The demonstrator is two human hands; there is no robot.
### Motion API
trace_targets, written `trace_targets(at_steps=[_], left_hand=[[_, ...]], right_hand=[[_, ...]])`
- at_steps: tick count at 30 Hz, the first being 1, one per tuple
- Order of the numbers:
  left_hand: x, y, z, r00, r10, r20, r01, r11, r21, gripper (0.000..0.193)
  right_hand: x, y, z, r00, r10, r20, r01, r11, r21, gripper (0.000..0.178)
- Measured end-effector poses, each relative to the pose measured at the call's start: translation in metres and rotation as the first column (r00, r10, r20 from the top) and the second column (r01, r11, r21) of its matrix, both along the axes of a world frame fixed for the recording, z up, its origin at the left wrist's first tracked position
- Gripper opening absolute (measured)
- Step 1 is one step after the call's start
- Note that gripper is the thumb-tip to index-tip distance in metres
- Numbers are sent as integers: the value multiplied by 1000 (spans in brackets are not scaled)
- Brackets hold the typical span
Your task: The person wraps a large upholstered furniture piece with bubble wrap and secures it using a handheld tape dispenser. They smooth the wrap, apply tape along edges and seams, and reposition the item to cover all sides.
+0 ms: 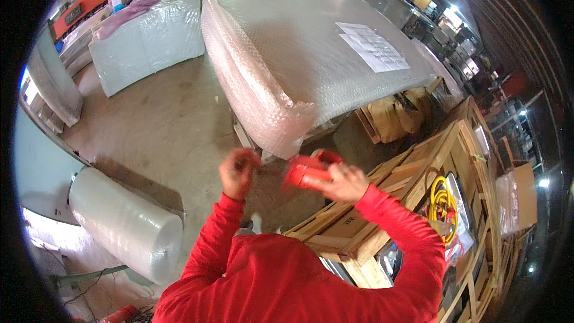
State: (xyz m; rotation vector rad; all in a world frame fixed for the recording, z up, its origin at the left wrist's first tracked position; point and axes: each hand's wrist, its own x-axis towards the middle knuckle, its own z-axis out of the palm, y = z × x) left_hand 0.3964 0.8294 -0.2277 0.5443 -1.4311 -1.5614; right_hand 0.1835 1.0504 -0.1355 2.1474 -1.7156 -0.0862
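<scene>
Workshop floor (161,113), bubble-wrapped box (287,42) ahead; red tool (308,172) in my right hand (347,183).
Step looks like readying the tool before the box's near corner; next move probably calls for a steady grip. Right fingers clasp it, pointing inward; left hand (237,174) raised beside, fingers curled, blurred, can't tell if holding anything.

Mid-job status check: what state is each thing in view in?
left hand: raised, fingers curled, contents unclear
right hand: gripping the red handheld tool
red handheld tool: held, motion-blurred
large package: bubble-wrapped
papers: flat on the large package
bubble wrap roll: lying on its side
yellow hose or cable: coiled
</scene>
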Motion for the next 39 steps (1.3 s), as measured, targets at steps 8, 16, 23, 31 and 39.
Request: trace_targets(at_steps=[8,16,23,31,39], left_hand=[[-85,-72,-66,923,375,-82,-355,751,-557,29],[-67,-20,-26,892,334,-305,-430,419,-800,41],[-89,-2,-13,881,389,268,312,-53,-949,42],[-150,43,-31,688,724,50,-84,148,-985,31],[-185,51,-35,625,780,-8,-354,274,-894,21]], right_hand=[[-68,-32,-20,949,-58,-311,-21,969,-246,74],[-70,-39,-36,932,-141,-334,22,942,-335,73],[-93,-22,-35,914,-217,-344,124,954,-272,67],[-84,18,5,790,-437,-431,410,898,-160,57],[-61,-4,-1,687,-507,-520,464,857,-223,51]])
